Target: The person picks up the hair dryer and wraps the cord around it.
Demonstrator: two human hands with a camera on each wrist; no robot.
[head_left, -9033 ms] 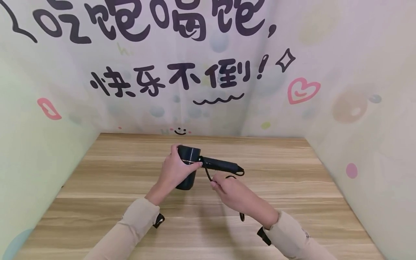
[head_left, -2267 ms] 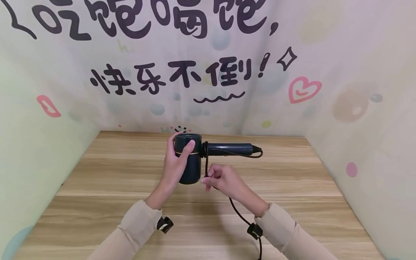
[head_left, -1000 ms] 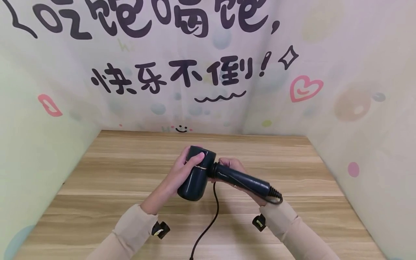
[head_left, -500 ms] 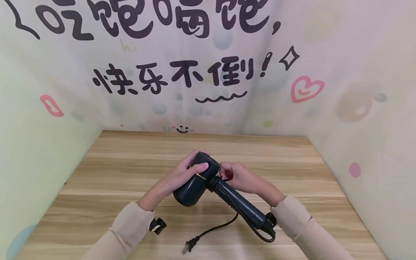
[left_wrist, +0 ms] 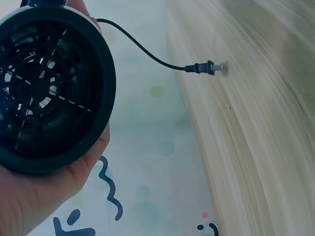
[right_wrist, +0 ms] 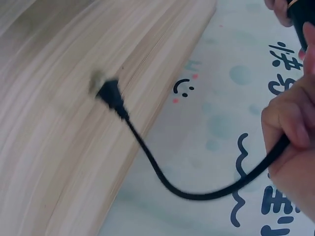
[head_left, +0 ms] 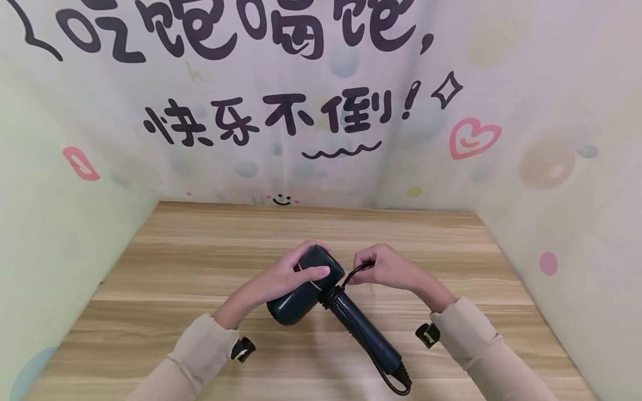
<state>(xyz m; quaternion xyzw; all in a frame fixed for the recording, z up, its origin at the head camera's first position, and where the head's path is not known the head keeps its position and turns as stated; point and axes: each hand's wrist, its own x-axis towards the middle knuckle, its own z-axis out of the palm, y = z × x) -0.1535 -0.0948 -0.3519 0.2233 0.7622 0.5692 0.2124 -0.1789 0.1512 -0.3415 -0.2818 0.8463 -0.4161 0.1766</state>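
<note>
A dryer (head_left: pixel 291 306) is being gripped by the left hand (head_left: pixel 282 275) while cord (right_wrist: pixel 192 195), pinched by the right hand (head_left: pixel 390 268), is seemingly being wound, another turn being needed.

Head cam gave me a wood-grain tabletop (head_left: pixel 200 239) against a pale printed backdrop (head_left: pixel 331 178): black lettering (head_left: pixel 291 120), pink heart (head_left: pixel 473 140) on the right, small smiley (head_left: pixel 282 204) just above the table's back edge. Pale walls (head_left: pixel 65 239) closed both sides, possibly fabric, couldn't tell for sure. Light was soft.
</note>
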